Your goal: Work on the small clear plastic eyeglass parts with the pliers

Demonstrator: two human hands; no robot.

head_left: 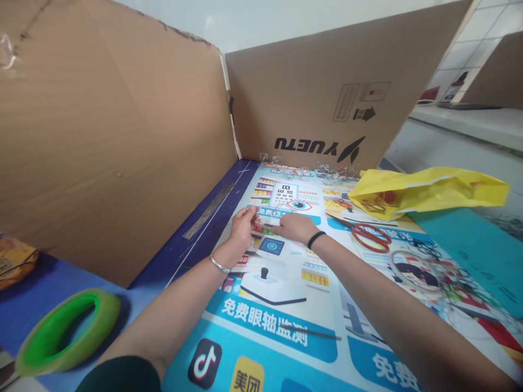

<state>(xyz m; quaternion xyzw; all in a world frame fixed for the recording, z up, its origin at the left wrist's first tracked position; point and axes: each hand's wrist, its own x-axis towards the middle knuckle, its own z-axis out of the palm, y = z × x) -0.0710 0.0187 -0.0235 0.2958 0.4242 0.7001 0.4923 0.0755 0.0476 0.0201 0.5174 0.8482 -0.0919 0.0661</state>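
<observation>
My left hand (pixel 242 226) is pinched shut on a small thin clear piece (pixel 256 220) over a printed poster (pixel 286 326) that covers the table. My right hand (pixel 295 226) lies beside it, fingers pressed down on the same small piece, a black band on its wrist. The piece is too small to name. A silver bracelet sits on my left wrist. Both hands are far out, near the cardboard wall.
Red-handled scissors (pixel 370 235) lie right of my right hand. A yellow plastic bag (pixel 429 190) sits behind them. A green tape roll (pixel 61 332) lies at the near left. Cardboard walls (pixel 122 136) stand at left and back. Clear tangled bits (pixel 433 275) lie at right.
</observation>
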